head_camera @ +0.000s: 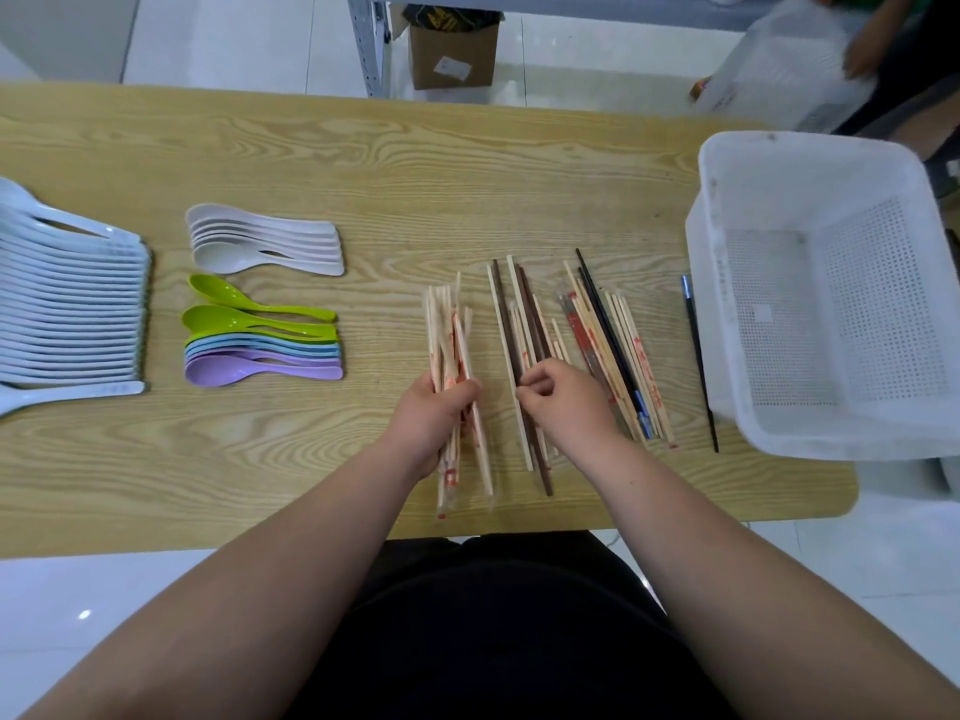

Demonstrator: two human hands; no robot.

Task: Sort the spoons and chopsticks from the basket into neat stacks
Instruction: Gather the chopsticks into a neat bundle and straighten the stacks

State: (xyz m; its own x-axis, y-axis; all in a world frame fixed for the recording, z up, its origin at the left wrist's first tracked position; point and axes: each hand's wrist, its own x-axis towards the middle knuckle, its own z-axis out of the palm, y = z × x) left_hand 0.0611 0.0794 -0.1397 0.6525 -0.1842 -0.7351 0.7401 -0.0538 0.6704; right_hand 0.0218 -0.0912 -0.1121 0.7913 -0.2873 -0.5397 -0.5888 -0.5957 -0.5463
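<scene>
I observe the left grip (431, 413) curled round a bundle of pale wooden chopsticks with red print (445, 324), held low over the light wood-grain tabletop (363, 163). The right grip (566, 402) has thumb and forefinger pinched on the mixed pile of brown and pale wooden chopsticks (519, 314) lying just beside it. A further chopstick pile with a black stick (608, 330) lies near the white perforated plastic basket (857, 314). Stacked white spoons (67, 304), beige spoons (260, 241) and coloured plastic spoons (260, 345) lie at left.
</scene>
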